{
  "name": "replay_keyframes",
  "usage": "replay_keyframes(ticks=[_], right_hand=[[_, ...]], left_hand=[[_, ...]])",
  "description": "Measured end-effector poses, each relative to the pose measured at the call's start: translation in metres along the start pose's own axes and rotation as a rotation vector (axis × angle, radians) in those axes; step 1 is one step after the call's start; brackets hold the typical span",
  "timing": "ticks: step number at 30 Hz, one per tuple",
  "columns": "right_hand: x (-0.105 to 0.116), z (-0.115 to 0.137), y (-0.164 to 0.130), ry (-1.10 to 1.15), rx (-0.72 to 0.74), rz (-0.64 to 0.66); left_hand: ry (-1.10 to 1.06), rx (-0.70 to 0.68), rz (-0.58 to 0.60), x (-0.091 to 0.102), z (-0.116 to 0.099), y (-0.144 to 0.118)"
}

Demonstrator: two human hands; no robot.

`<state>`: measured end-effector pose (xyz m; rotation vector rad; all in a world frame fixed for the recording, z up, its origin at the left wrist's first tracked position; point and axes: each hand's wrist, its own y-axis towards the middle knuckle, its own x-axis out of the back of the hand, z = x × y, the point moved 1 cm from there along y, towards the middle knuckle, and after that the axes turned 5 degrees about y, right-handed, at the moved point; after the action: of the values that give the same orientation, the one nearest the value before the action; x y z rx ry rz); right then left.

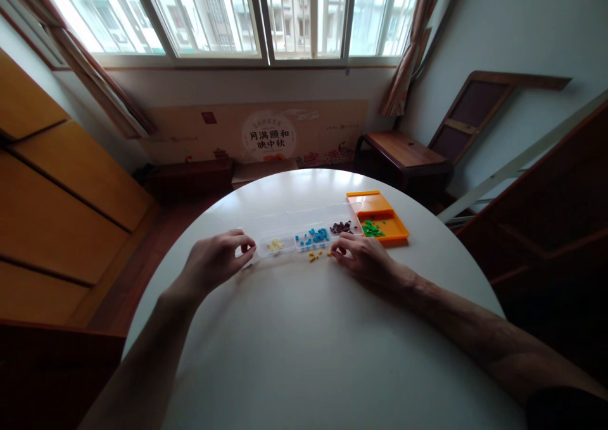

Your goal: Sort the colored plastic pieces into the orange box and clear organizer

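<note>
So, left hand is curling loosely at the left end of the clear box, fingertips pinching together near its corner; whatever sits between thumb and finger is too small to make out, so I cannot tell if it is holding a piece. Right hand is lying palm down on the table, fingers spreading and half bent, tips touching the table just beside the box's front edge near the loose yellow pieces; no grip showing there. Both forearms are getting cut off by the bottom frame edge.

The box is thin see-through plastic, long and shallow, split into compartments, its walls hard to trace against the white top. Pale cream pieces are lying in the left compartment, blue pieces in the middle one, dark brown pieces at the right. All are tiny and blocky, exact shape unclear. The orange tray, glossy flat plastic, is touching or sitting just beside the box's right end, with green pieces in it.

The table is round, smooth and white, reflecting window glare. Behind it a printed board is leaning under the window, and a dark wooden bench is standing at the right.
</note>
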<state>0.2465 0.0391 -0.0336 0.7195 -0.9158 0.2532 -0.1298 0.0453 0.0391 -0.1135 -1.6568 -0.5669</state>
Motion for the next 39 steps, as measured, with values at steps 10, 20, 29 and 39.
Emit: replay_keyframes(ticks=[10, 20, 29, 39], right_hand=[[0.001, -0.001, -0.001, 0.084, 0.038, -0.013], [0.003, 0.0, -0.001, 0.164, 0.103, -0.007], [0.004, 0.01, 0.005, 0.364, 0.125, -0.034], [0.001, 0.015, 0.003, 0.473, 0.143, 0.015]], left_hand=[[0.028, 0.012, 0.035, 0.001, 0.005, -0.002], [0.044, 0.055, -0.005, 0.005, 0.006, -0.002], [-0.162, -0.066, -0.131, -0.008, -0.046, 0.002], [-0.774, -0.146, -0.017, -0.06, -0.104, 0.001]])
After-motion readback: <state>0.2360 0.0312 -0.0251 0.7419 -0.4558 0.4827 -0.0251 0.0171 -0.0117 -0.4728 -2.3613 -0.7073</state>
